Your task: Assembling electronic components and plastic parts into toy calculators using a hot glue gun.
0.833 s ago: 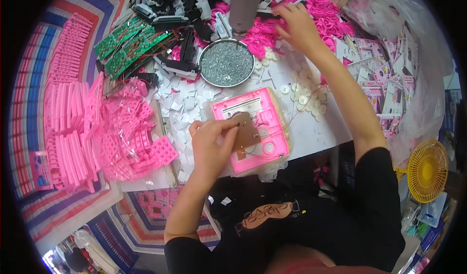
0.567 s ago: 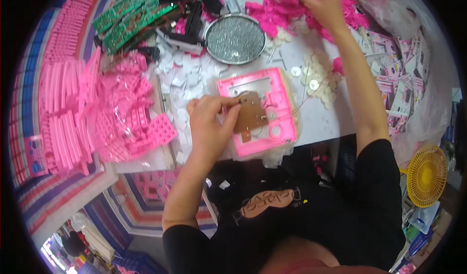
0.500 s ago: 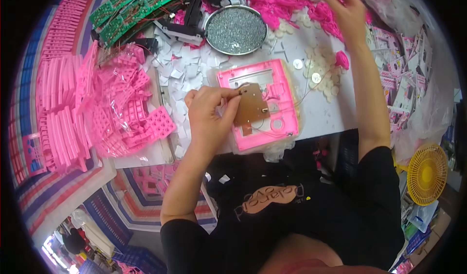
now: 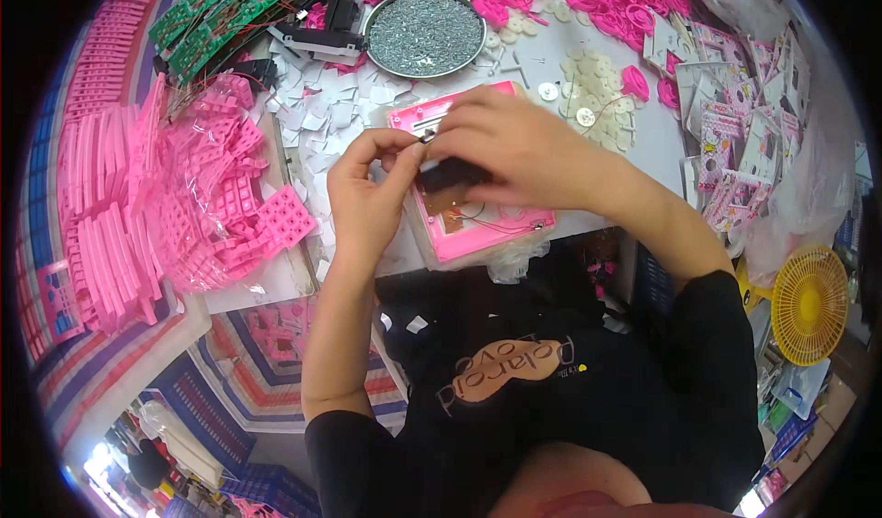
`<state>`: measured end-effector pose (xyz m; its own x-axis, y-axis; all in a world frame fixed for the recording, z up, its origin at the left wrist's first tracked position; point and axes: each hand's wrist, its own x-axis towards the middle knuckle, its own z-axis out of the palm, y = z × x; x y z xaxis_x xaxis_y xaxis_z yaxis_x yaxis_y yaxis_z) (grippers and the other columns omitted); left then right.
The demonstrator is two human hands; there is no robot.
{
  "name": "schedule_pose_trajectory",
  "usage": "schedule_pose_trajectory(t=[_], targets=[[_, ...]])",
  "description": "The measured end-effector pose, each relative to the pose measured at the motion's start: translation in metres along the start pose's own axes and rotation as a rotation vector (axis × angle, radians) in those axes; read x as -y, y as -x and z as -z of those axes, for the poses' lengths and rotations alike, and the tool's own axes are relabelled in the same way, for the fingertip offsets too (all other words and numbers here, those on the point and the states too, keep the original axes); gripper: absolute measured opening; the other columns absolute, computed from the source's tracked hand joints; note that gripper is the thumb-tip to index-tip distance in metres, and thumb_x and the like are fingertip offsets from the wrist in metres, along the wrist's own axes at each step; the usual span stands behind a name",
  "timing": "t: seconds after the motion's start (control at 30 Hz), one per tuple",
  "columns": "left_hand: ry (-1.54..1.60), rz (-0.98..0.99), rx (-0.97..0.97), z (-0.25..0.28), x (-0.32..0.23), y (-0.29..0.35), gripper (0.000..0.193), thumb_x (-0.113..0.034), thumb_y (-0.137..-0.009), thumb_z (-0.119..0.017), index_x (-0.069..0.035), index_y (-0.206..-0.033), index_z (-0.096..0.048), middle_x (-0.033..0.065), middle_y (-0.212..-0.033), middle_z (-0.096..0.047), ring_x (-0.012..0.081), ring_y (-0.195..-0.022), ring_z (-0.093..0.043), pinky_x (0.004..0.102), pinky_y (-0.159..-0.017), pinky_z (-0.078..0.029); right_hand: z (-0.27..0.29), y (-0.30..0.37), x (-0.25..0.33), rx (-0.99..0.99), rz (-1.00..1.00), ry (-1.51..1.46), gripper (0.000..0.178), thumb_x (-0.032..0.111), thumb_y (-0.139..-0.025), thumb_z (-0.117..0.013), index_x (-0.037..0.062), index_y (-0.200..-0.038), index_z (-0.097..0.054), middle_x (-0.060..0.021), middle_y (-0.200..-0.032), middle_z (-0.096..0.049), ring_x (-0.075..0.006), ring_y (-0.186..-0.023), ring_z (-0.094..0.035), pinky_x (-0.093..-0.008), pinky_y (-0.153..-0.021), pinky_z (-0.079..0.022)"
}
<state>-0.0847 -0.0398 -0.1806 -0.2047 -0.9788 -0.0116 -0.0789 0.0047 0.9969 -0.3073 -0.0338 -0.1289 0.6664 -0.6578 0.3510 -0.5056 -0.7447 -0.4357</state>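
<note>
In front of me a pink plastic housing (image 4: 469, 243) lies on a clear plastic bag, with thin wires inside. A brown circuit board (image 4: 437, 207) rests in it, mostly hidden under my right hand. My left hand (image 4: 369, 182) is closed in a pinch on a small dark part (image 4: 425, 138) at the housing's upper left. Over the middle of the housing, my right hand (image 4: 514, 150) curls around a black object (image 4: 452, 174). Motion blurs that hand, and its palm hides much of the object. The fingertips of both hands nearly meet at the small dark part.
A round dish (image 4: 424, 35) of small metal screws stands beyond the housing. White paper pieces (image 4: 317, 104) and bagged pink keypads (image 4: 216, 187) lie left, green circuit boards (image 4: 216, 22) farther back. Cream discs (image 4: 602, 95), pink rings (image 4: 606, 3) and printed cards (image 4: 726, 123) are right.
My right hand has come from the far right with the black object to the housing, beside my left hand. The brown board, raised before, now sits lower in the housing. The view has shifted slightly.
</note>
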Motion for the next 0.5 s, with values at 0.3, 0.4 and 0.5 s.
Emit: schedule_pose_trajectory(t=[0.3,0.4,0.5], targets=[[-0.506,-0.362,0.314,0.013,-0.033,-0.023,0.008,-0.009,-0.079,-0.077,-0.008,-0.085,-0.072,0.0034,-0.080,-0.069,0.0202,-0.077,-0.063,0.0355,-0.081,-0.043,0.006,0.025,-0.011,0.003,-0.186,-0.117,0.055,0.006,-0.067,-0.083,0.0041,-0.118,-0.064,-0.0125,-0.111,-0.066,-0.0338,-0.107,-0.060,-0.0425,-0.092,-0.052],[-0.618,-0.419,0.376,0.016,-0.040,-0.029,0.009,-0.008,-0.078,-0.077,-0.008,-0.085,-0.071,0.0040,-0.080,-0.068,0.0215,-0.078,-0.062,0.0355,-0.080,-0.044,0.004,0.020,-0.010,-0.036,-0.122,-0.078,0.056,0.008,-0.067,-0.083,0.0078,-0.120,-0.064,-0.0106,-0.110,-0.064,-0.0325,-0.106,-0.059,-0.0415,-0.091,-0.052],[-0.712,-0.515,0.423,0.017,-0.041,-0.033,0.012,-0.008,-0.076,-0.077,-0.010,-0.085,-0.070,0.0028,-0.081,-0.067,0.0230,-0.081,-0.062,0.0372,-0.083,-0.044,0.001,0.019,-0.007,-0.046,-0.147,-0.089,0.056,0.008,-0.067,-0.083,0.0078,-0.119,-0.064,-0.0104,-0.110,-0.064,-0.0334,-0.106,-0.058,-0.0412,-0.092,-0.051]])
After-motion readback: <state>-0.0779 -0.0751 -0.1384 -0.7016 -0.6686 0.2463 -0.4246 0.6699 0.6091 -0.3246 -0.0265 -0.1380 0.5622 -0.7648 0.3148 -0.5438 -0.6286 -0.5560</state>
